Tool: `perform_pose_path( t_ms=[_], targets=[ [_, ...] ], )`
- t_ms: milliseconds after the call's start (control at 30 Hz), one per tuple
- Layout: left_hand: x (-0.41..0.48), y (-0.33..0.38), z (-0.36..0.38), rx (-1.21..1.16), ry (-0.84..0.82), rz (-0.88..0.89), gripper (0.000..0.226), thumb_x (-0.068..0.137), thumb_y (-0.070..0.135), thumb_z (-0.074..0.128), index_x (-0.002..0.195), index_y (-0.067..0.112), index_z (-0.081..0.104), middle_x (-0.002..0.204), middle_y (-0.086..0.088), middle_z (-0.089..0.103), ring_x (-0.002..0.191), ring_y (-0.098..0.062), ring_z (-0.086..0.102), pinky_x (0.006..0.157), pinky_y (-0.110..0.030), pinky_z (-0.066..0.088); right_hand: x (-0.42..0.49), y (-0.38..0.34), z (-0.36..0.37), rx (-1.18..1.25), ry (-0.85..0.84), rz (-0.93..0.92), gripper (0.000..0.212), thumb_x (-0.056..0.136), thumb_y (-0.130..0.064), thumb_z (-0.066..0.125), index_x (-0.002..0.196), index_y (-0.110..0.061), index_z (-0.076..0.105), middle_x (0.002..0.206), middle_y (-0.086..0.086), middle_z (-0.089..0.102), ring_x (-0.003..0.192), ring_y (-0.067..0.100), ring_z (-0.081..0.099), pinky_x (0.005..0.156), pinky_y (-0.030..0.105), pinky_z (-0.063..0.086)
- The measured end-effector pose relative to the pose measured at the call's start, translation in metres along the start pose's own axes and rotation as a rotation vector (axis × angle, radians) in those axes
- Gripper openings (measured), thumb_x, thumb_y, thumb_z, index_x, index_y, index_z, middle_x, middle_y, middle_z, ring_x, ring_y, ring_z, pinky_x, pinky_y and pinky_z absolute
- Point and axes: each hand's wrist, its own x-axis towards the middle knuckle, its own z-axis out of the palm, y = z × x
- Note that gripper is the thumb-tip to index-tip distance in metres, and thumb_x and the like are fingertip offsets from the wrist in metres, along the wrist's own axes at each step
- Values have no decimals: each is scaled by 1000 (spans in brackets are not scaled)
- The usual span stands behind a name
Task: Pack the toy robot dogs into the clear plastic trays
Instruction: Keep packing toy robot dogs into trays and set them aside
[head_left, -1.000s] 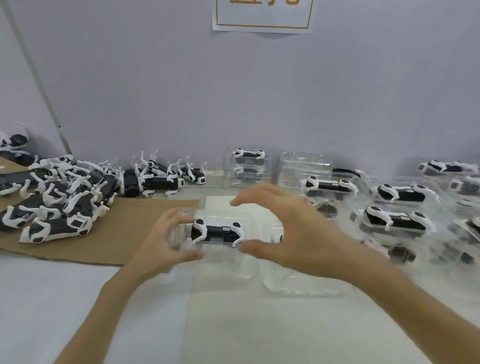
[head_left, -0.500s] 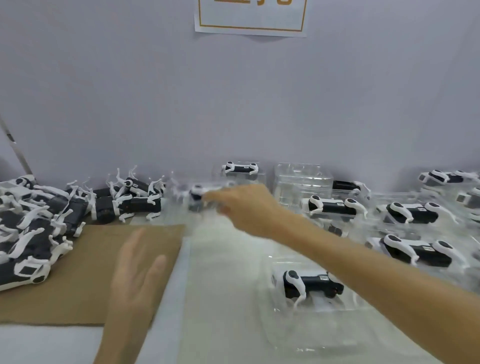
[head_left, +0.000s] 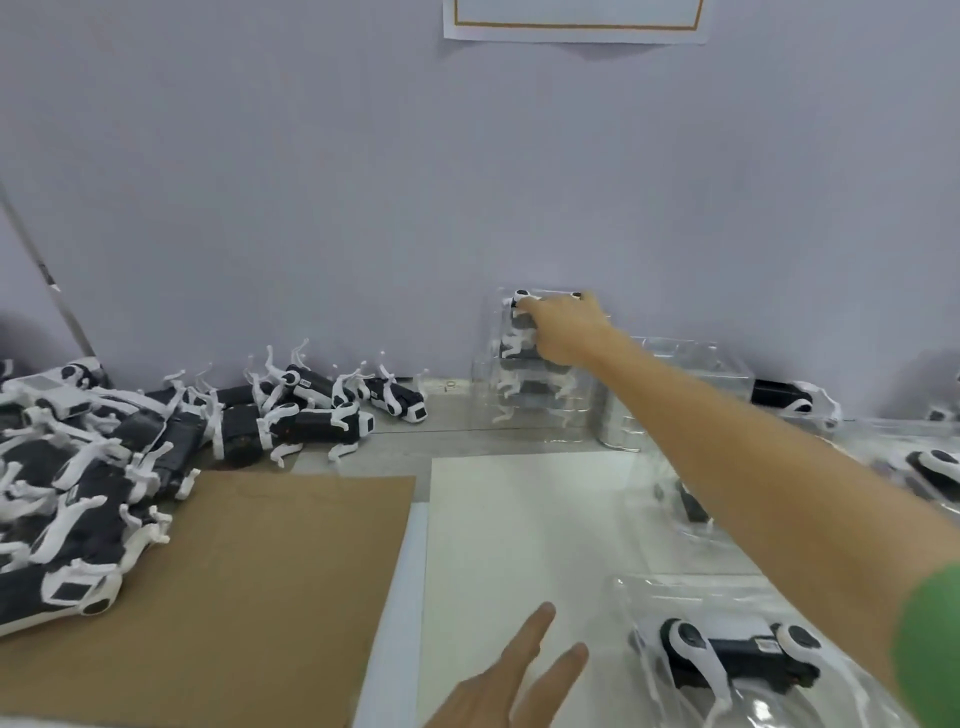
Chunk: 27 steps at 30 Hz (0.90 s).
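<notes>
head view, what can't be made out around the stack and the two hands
- Top tray: head view, right hand covers it; grip unclear.
- Left hand: bottom edge cuts off its palm.
- Toy dog: mostly behind right forearm.
- Wall sign: top edge cuts off text.

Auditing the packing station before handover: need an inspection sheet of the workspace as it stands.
Surface: grey table, with a brown cardboard sheet on the left and a white sheet in the centre.
Job's things: loose toy robot dogs heaped left; stack of packed trays at the wall; packed tray near right; empty clear trays beside the stack.
Clutter: nothing seen.
Hands: right hand holds the top tray of the stack; left hand open over the white sheet.
Cables: nothing seen.
Surroundings: grey wall, paper notice, slanted pole.
</notes>
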Motion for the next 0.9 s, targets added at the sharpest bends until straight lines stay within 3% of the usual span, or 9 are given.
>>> perform_pose_path(
  t_ms=[100, 200, 267, 367, 433, 467, 600, 733, 900],
  targets=[
    [-5, 0, -2, -340, -254, -31, 45, 104, 59, 13, 134, 38, 40, 128, 12, 63, 99, 10, 66, 71, -4, 49, -7, 1, -22, 70, -42, 38, 51, 91, -19, 49, 141, -20, 41, 126, 5, 62, 120, 30, 56, 102, 43, 26],
    [-8, -4, -2, -304, -129, -33, 61, 85, 85, 29, 140, 64, 16, 91, 65, 41, 135, 14, 30, 84, 7, 32, -44, 1, -66, 307, 28, 14, 52, 97, -30, 55, 146, -23, 39, 135, 3, 56, 124, 25, 53, 107, 41, 33],
    [-8, 4, 7, -445, -197, -49, 67, 78, 89, 31, 134, 68, 0, 101, 64, 35, 140, 9, 21, 92, 1, 29, -90, -2, -94, 554, 76, -67, 40, 97, -28, 59, 136, -26, 51, 126, -2, 62, 110, 17, 61, 100, 36, 46],
    [-12, 19, 13, -306, -167, 27, 74, 85, 80, 41, 143, 65, -3, 158, 30, 9, 137, 8, 35, 102, -11, 38, -195, -6, -115, 685, -53, -225, 38, 90, -48, 64, 126, -41, 55, 117, -18, 64, 102, -2, 62, 85, 19, 52],
    [-17, 29, 10, -221, -257, 16, 85, 78, 88, 36, 129, 71, -30, 147, 37, -37, 137, 14, 27, 102, -9, 34, -269, -7, -108, 479, -226, -275, 66, 77, -76, 56, 137, -56, 34, 137, -34, 43, 120, -11, 46, 91, 16, 44],
    [-19, 32, 9, -238, -304, -30, 84, 80, 86, 40, 123, 72, -31, 140, 44, -37, 136, 11, 29, 101, -8, 32, -300, -4, -96, 354, -286, -273, 79, 73, -82, 53, 141, -60, 19, 147, -38, 26, 128, -11, 34, 98, 18, 36],
    [-25, 37, 7, -354, -238, -91, 92, 84, 67, 57, 118, 81, -27, 125, 57, 0, 124, 11, 40, 92, 5, 20, -366, -7, -38, 135, -410, -153, 89, 88, -66, 55, 151, -50, -6, 162, -23, -8, 150, 7, 5, 116, 30, 15],
    [-28, 43, 3, -419, -22, -16, 65, 80, 70, 46, 138, 70, 17, 138, 44, 36, 116, 15, 50, 93, -7, 37, -384, -15, -20, 162, -190, -207, 37, 103, -38, 43, 139, -45, 38, 148, -18, 36, 134, 16, 38, 92, 33, 40],
    [-26, 29, -11, -635, 564, -245, 32, 90, 53, 42, 121, 48, 50, 121, 11, 60, 103, -7, 62, 86, -9, 42, -363, -46, -33, 330, 0, -274, 29, 100, -28, 46, 124, -43, 46, 130, -17, 53, 102, 15, 55, 66, 31, 42]
  ],
)
